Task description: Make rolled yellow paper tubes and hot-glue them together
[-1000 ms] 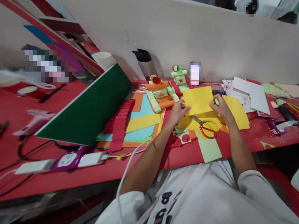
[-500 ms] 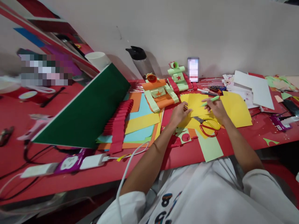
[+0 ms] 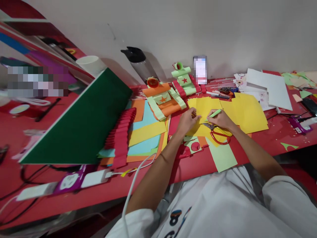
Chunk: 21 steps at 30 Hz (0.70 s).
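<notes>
A light green pen (image 3: 214,113) is held in my right hand (image 3: 223,120), its tip low over the yellow paper (image 3: 208,106). My left hand (image 3: 187,121) is closed at the left edge of that paper, thumb and fingers pinching it. Scissors with red and yellow handles (image 3: 219,137) lie on yellow paper just below my right hand, blades pointing left. A pale green strip (image 3: 223,154) extends toward the table's front edge. Beside my left forearm sits a pale green piece with a red circle (image 3: 195,146).
An orange paper figure (image 3: 163,100) and a green one (image 3: 184,81) stand behind my hands. Against the wall lean a phone (image 3: 200,70) and a bottle (image 3: 141,64). A green board (image 3: 81,122) rises at left, near a white cable (image 3: 133,185).
My right hand has moved down and left with the pen, nearer the scissors and my left hand. The left hand stays at the paper's edge. The camera view has shifted slightly.
</notes>
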### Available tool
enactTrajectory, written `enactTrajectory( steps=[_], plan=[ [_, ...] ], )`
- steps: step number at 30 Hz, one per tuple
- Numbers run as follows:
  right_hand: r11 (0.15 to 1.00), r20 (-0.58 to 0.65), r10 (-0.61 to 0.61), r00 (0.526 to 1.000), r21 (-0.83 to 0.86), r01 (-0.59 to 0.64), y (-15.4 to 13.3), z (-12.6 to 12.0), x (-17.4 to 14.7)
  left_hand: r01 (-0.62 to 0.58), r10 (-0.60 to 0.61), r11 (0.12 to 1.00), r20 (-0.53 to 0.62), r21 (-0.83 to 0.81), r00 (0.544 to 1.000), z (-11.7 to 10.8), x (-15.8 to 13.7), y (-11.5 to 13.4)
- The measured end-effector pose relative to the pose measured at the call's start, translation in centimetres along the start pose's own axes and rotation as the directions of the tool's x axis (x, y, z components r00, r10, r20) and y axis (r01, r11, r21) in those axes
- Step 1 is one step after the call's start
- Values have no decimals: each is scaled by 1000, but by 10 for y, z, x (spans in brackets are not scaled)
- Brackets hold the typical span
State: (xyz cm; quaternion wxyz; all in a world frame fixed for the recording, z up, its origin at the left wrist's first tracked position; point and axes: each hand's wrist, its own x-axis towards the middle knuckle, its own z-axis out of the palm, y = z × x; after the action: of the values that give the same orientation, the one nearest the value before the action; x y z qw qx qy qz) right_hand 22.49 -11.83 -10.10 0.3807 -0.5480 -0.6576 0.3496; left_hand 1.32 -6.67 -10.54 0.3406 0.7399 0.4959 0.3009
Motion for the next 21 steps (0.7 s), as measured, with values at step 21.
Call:
enactTrajectory(
  steps=[21],
  plan=[
    [999, 16, -11, 1000, 36, 10, 3, 1, 2, -2, 2, 1000, -2, 30, 1000, 0, 0, -1]
  ],
)
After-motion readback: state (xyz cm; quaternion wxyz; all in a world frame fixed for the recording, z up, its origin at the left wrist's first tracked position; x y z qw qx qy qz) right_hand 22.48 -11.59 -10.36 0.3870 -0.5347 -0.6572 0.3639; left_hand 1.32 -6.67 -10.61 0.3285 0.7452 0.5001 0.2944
